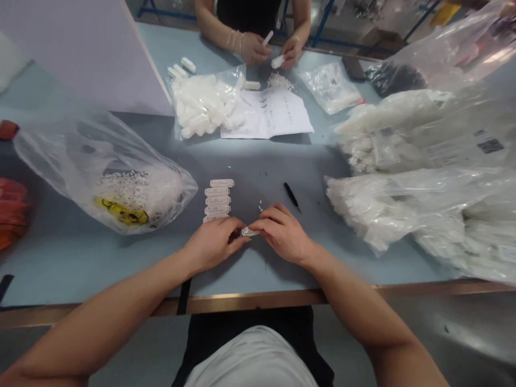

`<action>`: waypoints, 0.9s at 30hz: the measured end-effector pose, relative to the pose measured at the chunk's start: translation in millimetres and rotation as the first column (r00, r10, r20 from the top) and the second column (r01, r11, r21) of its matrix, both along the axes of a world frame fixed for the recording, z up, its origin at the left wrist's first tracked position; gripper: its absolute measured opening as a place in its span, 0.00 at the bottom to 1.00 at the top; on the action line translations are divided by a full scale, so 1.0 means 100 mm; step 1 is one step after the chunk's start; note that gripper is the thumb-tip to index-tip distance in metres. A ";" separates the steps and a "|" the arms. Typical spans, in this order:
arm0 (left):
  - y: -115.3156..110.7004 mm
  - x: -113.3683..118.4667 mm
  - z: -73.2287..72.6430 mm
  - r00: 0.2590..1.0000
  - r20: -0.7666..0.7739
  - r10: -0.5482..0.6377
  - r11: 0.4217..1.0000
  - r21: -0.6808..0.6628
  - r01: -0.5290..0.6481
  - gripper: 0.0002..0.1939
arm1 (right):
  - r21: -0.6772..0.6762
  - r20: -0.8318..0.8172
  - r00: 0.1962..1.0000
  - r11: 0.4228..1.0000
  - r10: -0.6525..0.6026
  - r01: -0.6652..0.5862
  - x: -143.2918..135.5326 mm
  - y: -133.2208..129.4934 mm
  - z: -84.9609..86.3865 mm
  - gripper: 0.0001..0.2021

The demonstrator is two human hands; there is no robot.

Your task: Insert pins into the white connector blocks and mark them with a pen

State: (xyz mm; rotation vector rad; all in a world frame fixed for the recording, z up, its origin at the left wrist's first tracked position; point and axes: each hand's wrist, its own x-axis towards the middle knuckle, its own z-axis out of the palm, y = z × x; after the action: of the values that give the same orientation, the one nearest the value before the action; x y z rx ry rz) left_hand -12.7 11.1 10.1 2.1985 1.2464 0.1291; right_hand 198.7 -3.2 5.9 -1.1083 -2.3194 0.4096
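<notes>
Between my two hands is a small white plastic strip (249, 231) with dark marks or holes along it. My left hand (213, 242) is closed on its left end, and my right hand (285, 232) pinches the right end, fingers covering that part. Just beyond my left hand lies a column of several similar white strips (217, 201), the nearest partly hidden by my fingers. A few tiny white pieces (260, 206) are scattered by my right fingertips. A black pen-like tool (292, 196) rests on the table to the right.
At left lies a clear bag of small white pieces (141, 188). Large bags of white parts (374, 204) crowd the right. Across the table (258, 161), a co-worker's hands (258, 49) hold white parts near a filled bag (205, 105) and a paper sheet (274, 118).
</notes>
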 end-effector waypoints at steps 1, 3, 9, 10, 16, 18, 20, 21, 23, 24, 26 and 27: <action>0.00 0.00 0.00 1.000 0.003 -0.001 1.000 0.002 0.001 0.16 | -0.002 -0.010 1.000 1.000 -0.002 0.002 -0.01 0.00 -0.01 0.10; -0.01 0.00 -0.01 1.000 0.006 -0.004 1.000 0.003 0.004 0.16 | -0.008 -0.016 1.000 1.000 0.007 -0.007 -0.01 0.00 -0.03 0.10; -0.02 -0.01 -0.05 1.000 0.023 -0.004 1.000 0.012 0.004 0.16 | -0.003 0.036 0.999 1.000 0.031 -0.031 -0.02 -0.01 -0.06 0.11; -0.02 -0.02 -0.05 1.000 0.026 -0.006 1.000 0.014 0.006 0.16 | 0.009 0.046 0.998 0.999 0.034 -0.035 -0.02 -0.01 -0.06 0.11; -0.03 -0.02 -0.06 0.999 0.011 -0.031 0.999 0.024 0.031 0.14 | -0.003 0.065 0.996 0.998 0.056 -0.056 -0.03 -0.01 -0.05 0.10; -0.04 -0.02 -0.07 0.999 0.004 -0.034 0.999 0.026 0.034 0.15 | -0.060 0.029 0.999 0.997 0.046 -0.044 -0.05 0.00 -0.03 0.10; -0.04 -0.02 -0.08 0.999 0.007 -0.040 0.998 0.038 0.040 0.15 | -0.143 -0.029 0.999 0.989 0.030 -0.034 -0.05 0.02 -0.01 0.08; -0.05 -0.03 -0.09 0.999 0.012 -0.046 0.998 0.046 0.045 0.15 | -0.193 -0.056 0.998 0.981 0.027 -0.037 -0.06 0.02 -0.01 0.07; -0.05 -0.03 -0.10 0.998 0.018 -0.061 0.996 0.059 0.060 0.15 | -0.291 -0.102 0.995 0.955 0.021 -0.050 -0.05 0.04 0.01 0.04; -0.05 -0.03 -0.11 0.997 0.019 -0.068 0.996 0.065 0.067 0.15 | -0.333 -0.119 0.993 0.941 0.017 -0.056 -0.05 0.05 0.02 0.03; -0.06 -0.03 -0.12 0.997 0.018 -0.078 0.994 0.080 0.076 0.15 | -0.400 -0.142 0.990 0.915 0.002 -0.060 -0.05 0.06 0.05 0.03; -0.06 -0.03 -0.12 0.997 0.013 -0.081 0.993 0.085 0.080 0.15 | -0.424 -0.147 0.989 0.904 -0.003 -0.060 -0.06 0.07 0.06 0.03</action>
State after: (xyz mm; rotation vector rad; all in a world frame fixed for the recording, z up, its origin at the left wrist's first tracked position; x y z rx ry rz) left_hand -15.9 5.5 -2.1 2.3118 1.1609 0.1705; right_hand 193.2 3.8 12.3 -1.1950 -2.1732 1.0166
